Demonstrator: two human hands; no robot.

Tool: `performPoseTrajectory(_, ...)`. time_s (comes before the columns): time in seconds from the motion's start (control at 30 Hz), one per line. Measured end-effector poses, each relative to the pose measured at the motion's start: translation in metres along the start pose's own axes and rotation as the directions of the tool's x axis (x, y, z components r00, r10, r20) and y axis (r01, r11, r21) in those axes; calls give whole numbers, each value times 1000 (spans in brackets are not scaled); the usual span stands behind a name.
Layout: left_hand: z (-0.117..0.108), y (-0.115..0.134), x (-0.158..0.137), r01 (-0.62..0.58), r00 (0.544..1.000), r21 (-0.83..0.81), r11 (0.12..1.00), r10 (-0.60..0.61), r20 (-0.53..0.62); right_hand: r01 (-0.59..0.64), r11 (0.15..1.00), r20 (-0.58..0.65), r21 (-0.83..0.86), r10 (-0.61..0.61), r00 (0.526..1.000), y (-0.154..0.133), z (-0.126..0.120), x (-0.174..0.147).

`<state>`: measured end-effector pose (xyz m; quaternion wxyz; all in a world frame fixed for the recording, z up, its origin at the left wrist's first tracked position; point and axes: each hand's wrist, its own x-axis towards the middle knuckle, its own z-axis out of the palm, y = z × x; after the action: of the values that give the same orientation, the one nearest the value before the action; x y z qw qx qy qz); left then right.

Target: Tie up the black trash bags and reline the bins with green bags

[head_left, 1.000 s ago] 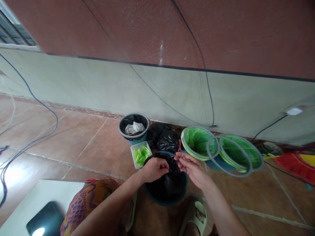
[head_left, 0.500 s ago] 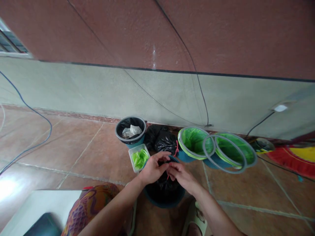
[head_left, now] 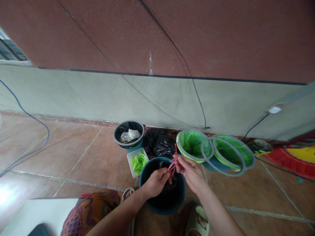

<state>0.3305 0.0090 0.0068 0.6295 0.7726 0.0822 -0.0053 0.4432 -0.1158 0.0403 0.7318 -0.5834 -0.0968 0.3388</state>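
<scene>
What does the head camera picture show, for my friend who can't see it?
Two bare hands, left hand and right hand, pull thin red drawstrings of a black plastic bag inside a round blue bin on a tiled floor. Green-lined bins stand by the wall.

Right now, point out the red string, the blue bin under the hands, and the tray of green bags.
red string point(head_left: 171, 167), head view, strands between the hands
blue bin point(head_left: 181, 196), head view, right wall
tray point(head_left: 130, 156), head view, far rim
</scene>
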Motion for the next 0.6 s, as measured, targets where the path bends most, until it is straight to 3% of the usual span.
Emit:
performPoseTrajectory(0.13, -7, -8, 5, 46, 989, -65, 997, -55, -140, 10, 998, -159, -64, -20, 987, -5, -15, 6)
performPoseTrajectory(0.23, -7, -14, 10, 92, 941, -203, 975, -151, -303, -25, 990, -232, -140, -8, 973, -6, -22, 7)
performPoseTrajectory(0.33, -5, -21, 12, 124, 916, -341, 932, -239, -322, -12, 984, -274, -178, -38, 961, -5, -27, 8)
performPoseTrajectory(0.43, -10, -23, 13, 126, 923, -338, 933, -235, -304, 48, 939, -194, -341, -120, 974, -7, -32, 9)
performPoseTrajectory(0.5, -16, -24, 14, 114, 919, -300, 947, -215, -331, 19, 784, -126, -621, -124, 984, -7, -35, 8)
performPoseTrajectory(0.53, -20, -24, 15, 114, 911, -263, 958, -206, -357, -26, 632, -111, -774, -95, 989, -5, -37, 7)
performPoseTrajectory(0.6, -26, -26, 16, 150, 893, -155, 976, -201, -403, -124, 241, -128, -963, 0, 992, 0, -41, 4)
